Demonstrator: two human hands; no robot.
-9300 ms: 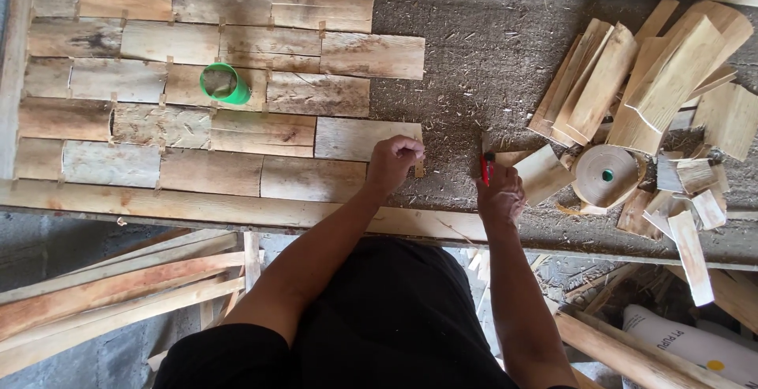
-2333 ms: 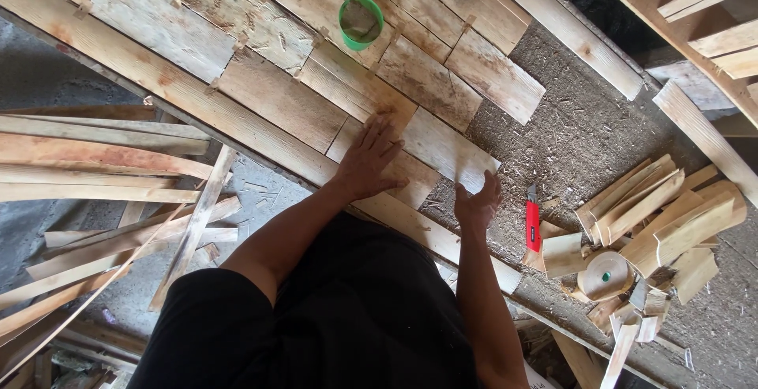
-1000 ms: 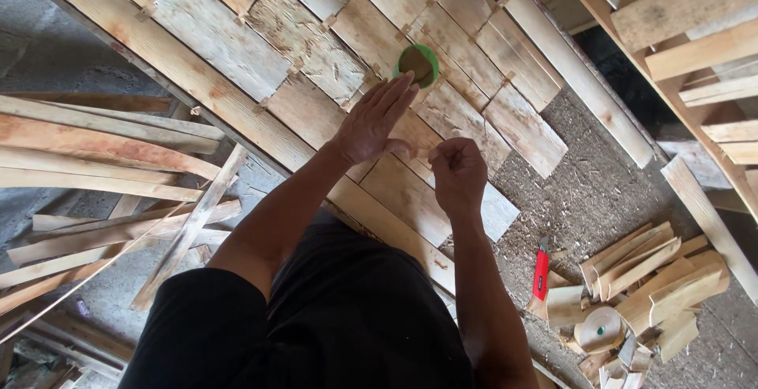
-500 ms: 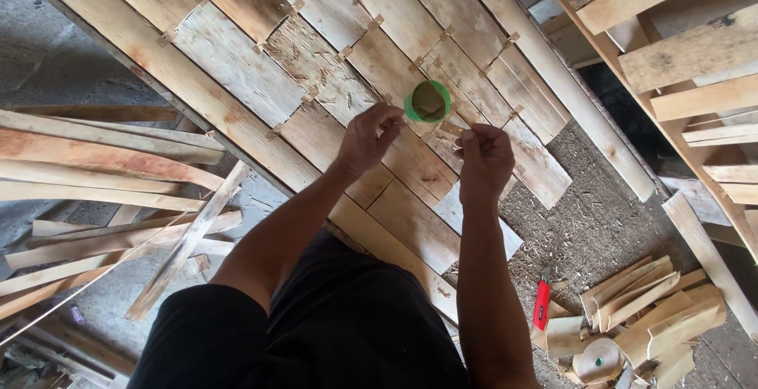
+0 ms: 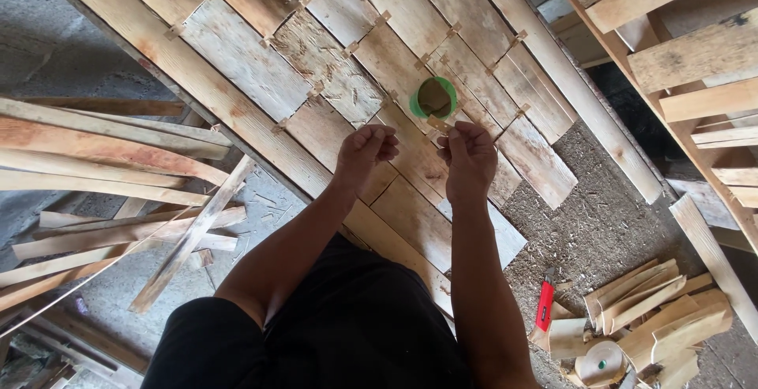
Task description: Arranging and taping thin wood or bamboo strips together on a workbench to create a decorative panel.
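Observation:
A panel of flat wooden boards (image 5: 260,65) lies on the ground, with small wooden spacer pieces between the boards. A green round container (image 5: 433,97) stands on the boards. My right hand (image 5: 469,158) is just below the container and pinches a small wooden piece (image 5: 438,124) between its fingertips. My left hand (image 5: 365,150) hovers beside it over the boards, fingers curled in; I cannot make out anything in it.
Long wooden slats (image 5: 103,191) are piled at the left. A red-handled tool (image 5: 545,305), short wood offcuts (image 5: 655,310) and a tape roll (image 5: 598,363) lie at the lower right. Wooden frames (image 5: 679,49) stand at the right.
My hands have drawn back from the green container toward me. The right hand now holds a small wooden piece, and the left hand has curled.

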